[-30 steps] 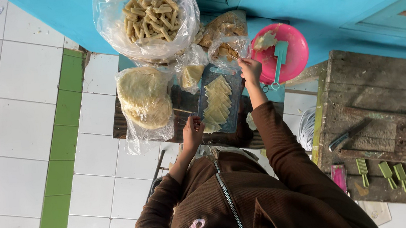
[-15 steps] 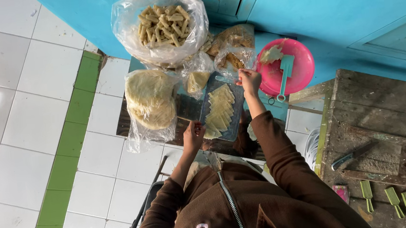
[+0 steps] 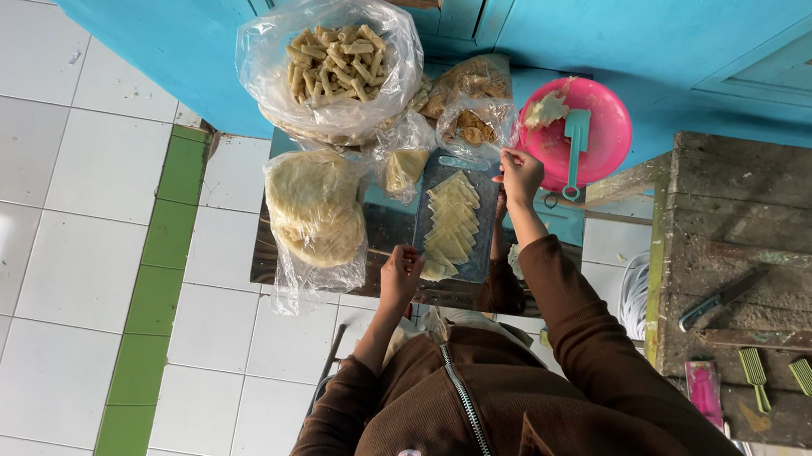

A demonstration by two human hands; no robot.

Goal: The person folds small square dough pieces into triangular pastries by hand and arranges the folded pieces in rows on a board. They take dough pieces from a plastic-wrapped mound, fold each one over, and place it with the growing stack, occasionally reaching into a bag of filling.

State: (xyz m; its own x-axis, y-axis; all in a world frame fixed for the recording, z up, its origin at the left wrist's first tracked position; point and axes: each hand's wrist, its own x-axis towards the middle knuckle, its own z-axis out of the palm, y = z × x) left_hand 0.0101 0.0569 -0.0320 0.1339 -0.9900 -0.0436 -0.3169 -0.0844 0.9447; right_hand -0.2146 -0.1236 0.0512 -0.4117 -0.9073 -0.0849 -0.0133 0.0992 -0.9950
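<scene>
A clear plastic bag (image 3: 333, 60) beyond both hands holds short tan sticks of food, and a second bag (image 3: 316, 217), just left of the left hand, is stuffed with a stack of pale round flat sheets. Two smaller bags (image 3: 469, 111) of brownish pieces sit past the right hand, close to its fingertips. A pink bowl (image 3: 608, 141) lies just to the right of the right hand; it holds a lump of pale dough and a teal scraper (image 3: 575, 145). Between the two hands a dark tray (image 3: 488, 239) carries rows of pale yellow cut strips (image 3: 451, 225). The left hand (image 3: 401, 274) rests at the near corner of the tray, fingers curled together and touching the nearest strips. The right hand (image 3: 521, 174) is at the far right edge of the tray, fingers pinched together; whether they grip anything is too small to tell. Farther right, on a worn wooden surface (image 3: 777, 219), lie a knife (image 3: 720, 298) and green tools (image 3: 804, 377).
</scene>
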